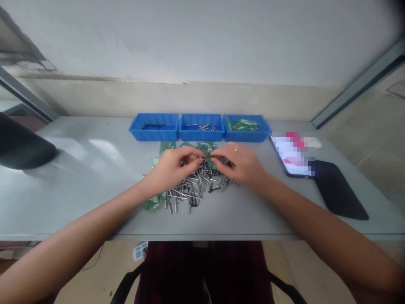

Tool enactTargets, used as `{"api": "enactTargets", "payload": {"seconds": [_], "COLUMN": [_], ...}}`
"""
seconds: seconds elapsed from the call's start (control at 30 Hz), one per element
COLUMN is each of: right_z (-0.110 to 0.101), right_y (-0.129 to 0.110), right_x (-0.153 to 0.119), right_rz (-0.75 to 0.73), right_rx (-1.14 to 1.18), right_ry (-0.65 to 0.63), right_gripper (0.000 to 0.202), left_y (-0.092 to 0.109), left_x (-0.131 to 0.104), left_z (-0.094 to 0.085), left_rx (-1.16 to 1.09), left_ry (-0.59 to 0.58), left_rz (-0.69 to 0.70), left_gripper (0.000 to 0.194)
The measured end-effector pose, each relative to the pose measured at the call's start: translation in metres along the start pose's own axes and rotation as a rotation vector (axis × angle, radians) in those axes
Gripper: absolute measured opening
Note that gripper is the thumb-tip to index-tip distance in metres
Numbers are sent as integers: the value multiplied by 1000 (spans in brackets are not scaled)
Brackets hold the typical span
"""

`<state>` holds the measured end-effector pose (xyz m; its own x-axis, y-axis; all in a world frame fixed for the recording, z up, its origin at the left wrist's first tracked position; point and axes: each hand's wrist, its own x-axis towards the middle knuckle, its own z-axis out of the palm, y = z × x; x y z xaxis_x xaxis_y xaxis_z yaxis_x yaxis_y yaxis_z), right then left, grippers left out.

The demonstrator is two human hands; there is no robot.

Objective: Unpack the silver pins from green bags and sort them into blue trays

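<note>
A loose pile of blind rivets, silver and some black, lies on the grey table beneath my hands. My left hand is bent in a pinch above the pile's middle. Facing it, my right hand, with a ring on one finger, pinches too. A thin dark rivet appears to span the small gap between the two sets of fingertips; its ends are hidden by the fingers. Green plastic bags lie around and under the rivets, partly covered by them and my hands.
Three blue bins stand behind the pile: a left bin with a few dark pieces, a middle bin with silver rivets, a right bin with green bags. A lit phone and black flat case lie right; a dark cylinder stands left.
</note>
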<state>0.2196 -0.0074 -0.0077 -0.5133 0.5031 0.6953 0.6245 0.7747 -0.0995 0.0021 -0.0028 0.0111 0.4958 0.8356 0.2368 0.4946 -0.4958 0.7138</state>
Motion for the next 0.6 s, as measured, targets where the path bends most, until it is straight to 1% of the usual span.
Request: {"api": "enactTargets", "payload": {"seconds": [0.2, 0.3, 0.47, 0.6], "right_z": [1, 2, 2, 3], "right_y": [-1, 0, 0, 0], "right_x": [0, 0, 0, 0], "right_rz": [-10, -35, -41, -76], "right_rx": [1, -8, -22, -20], "right_ry": [27, 56, 58, 58], "right_gripper": [8, 7, 7, 6], "left_y": [-4, -4, -2, -1], "left_x": [0, 0, 1, 0], "left_z": [-1, 0, -1, -1], "left_rx": [-1, -5, -9, -40], "left_ry": [12, -10, -32, -51], "left_rz": [-41, -59, -53, -33], "left_gripper": [26, 27, 27, 29]}}
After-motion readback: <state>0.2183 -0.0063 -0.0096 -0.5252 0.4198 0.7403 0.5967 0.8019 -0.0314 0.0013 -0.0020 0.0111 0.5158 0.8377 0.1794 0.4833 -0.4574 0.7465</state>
